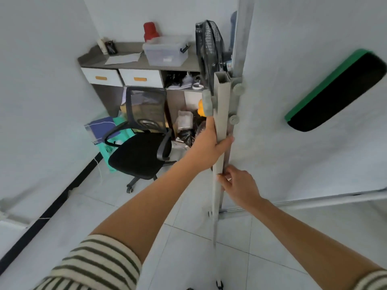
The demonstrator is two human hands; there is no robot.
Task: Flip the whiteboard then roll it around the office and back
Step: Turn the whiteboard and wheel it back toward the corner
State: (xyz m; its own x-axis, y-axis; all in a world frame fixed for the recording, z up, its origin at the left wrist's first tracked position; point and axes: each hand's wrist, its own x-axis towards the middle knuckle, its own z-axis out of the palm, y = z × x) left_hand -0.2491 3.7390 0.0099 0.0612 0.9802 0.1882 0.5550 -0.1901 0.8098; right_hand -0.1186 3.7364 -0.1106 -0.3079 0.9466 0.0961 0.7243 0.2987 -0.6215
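The whiteboard point(303, 155) fills the right half of the view, its white face toward me, with a green and black eraser point(335, 91) stuck on it. Its grey upright stand post point(221, 105) runs down the middle, with round knobs near the top. My left hand point(211, 147) is wrapped around the post just below the knobs. Lower down, my right hand point(238, 187) grips the same post from the right side. A caster wheel point(219, 285) of the stand shows at the bottom edge.
A black office chair point(140, 155) stands left of the post, in front of a grey desk point(125, 63) that carries a plastic box point(165, 52). A black fan point(209, 55) rises right behind the post. Bags and clutter lie under the desk. White wall on the left, tiled floor point(188, 237) below.
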